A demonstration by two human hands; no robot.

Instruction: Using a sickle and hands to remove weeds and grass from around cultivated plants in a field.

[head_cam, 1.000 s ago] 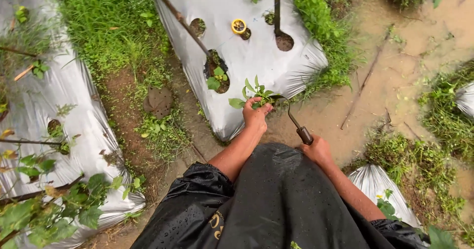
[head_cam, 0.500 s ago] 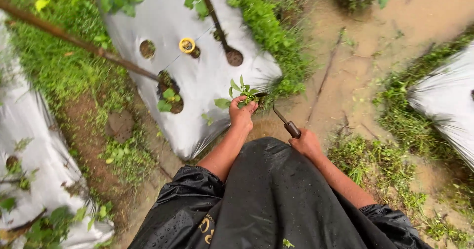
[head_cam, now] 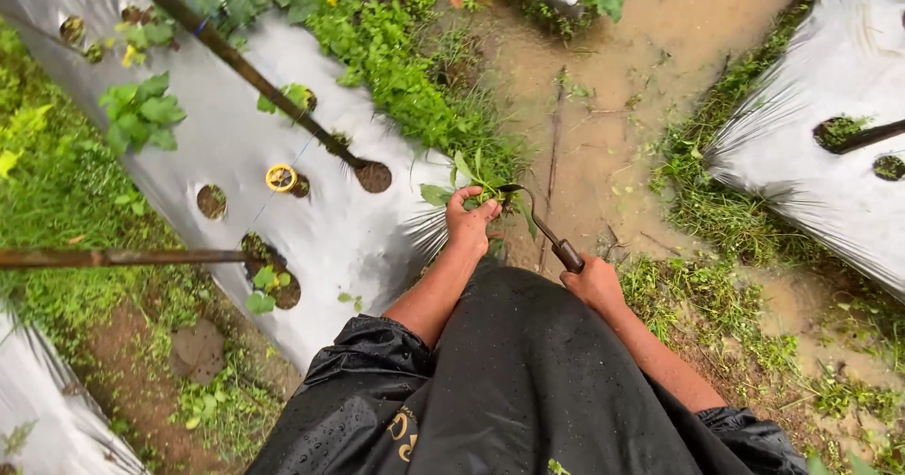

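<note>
My left hand [head_cam: 468,222] is closed around a clump of green weeds [head_cam: 464,179] at the edge of a silver plastic-covered bed [head_cam: 311,221]. My right hand [head_cam: 592,285] grips the wooden handle of a small sickle [head_cam: 545,227]. Its curved metal blade hooks toward the weed clump just right of my left hand. I wear a wet black raincoat [head_cam: 528,381] that fills the lower middle of the view.
Slanted stakes [head_cam: 236,60] and a horizontal pole [head_cam: 113,258] cross the bed, which has planting holes and a yellow ring [head_cam: 280,177]. A muddy, wet path [head_cam: 650,79] runs ahead. Another silver bed [head_cam: 830,155] lies at the right, with grass along the edges.
The view has swung left and forward along the bed. Both hands stay on the weed clump and sickle, now at the corner of the bed beside the muddy path.
</note>
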